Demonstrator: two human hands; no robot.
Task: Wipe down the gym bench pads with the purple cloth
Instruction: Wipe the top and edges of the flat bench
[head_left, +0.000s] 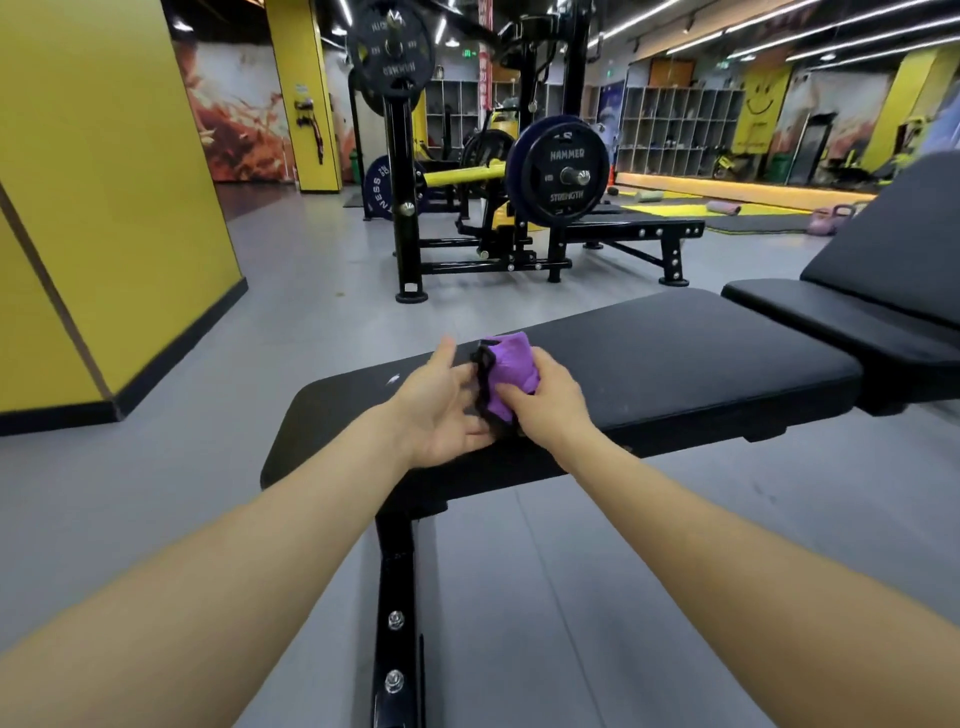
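A long black bench pad lies across the middle of the view. A second bench with a flat seat pad and a raised back pad stands at the right. The purple cloth, bunched and edged in black, is held over the near part of the long pad. My right hand grips the cloth from the right. My left hand is palm up with fingers spread, touching the cloth's black edge from the left.
The bench's black steel leg runs down toward me. A plate-loaded machine with weight plates stands beyond the bench. A yellow pillar is at the left, kettlebells at the far right. Grey floor surrounds the benches.
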